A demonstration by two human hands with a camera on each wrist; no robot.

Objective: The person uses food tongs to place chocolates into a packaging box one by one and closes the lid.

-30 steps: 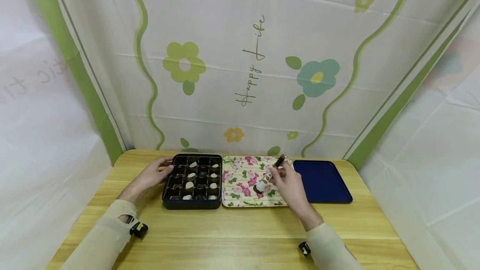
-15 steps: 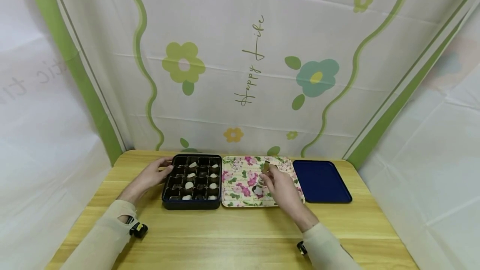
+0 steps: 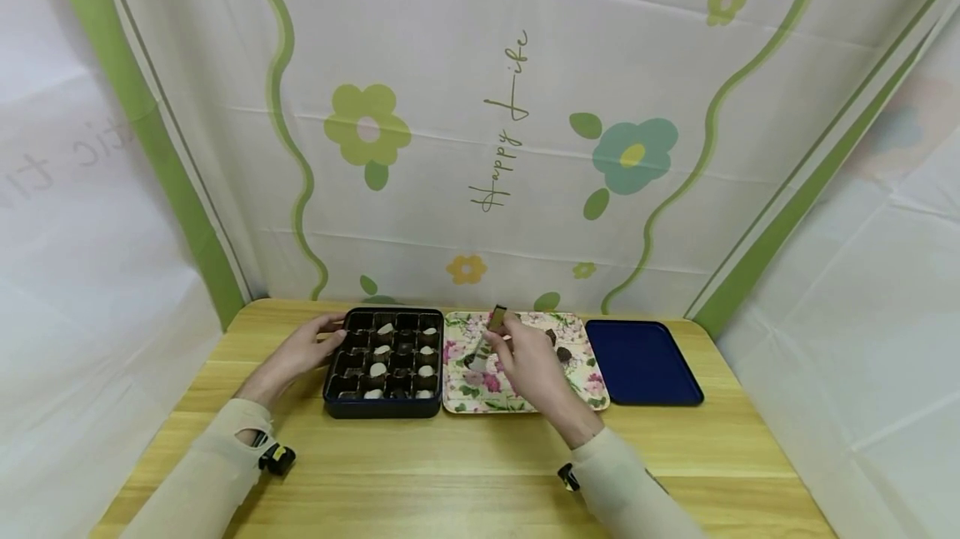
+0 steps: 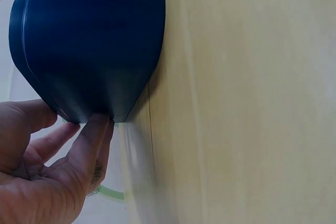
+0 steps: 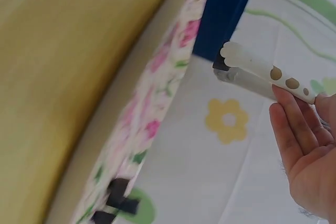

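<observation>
In the head view, my right hand [image 3: 528, 360] pinches small flat tongs [image 3: 497, 318] over the left half of the floral tray [image 3: 457, 404]. A dark chocolate [image 5: 220, 59] sits between the tips of the tongs, as the right wrist view shows. My left hand [image 3: 307, 347] rests thumb and fingertips against the left side of the dark blue box [image 3: 382, 408]. From the left wrist view, the fingertips [image 4: 97, 121] touch the end of the box's wall. Inside the box, a divided insert holds white chocolates [image 3: 378, 370] and some dark ones in separate compartments.
Two dark chocolates [image 3: 564, 354] lie on the tray's right half, beside my right hand. A shallow blue lid [image 3: 645, 362] lies to the right of the tray. Behind the wooden table [image 3: 450, 472] hangs a flower-printed curtain [image 3: 450, 189], with white sheets on both sides.
My right hand has moved left across the tray with the tongs, carrying the dark chocolate toward the box. Dark chocolates behind it have come into sight. My left hand has stayed at the box.
</observation>
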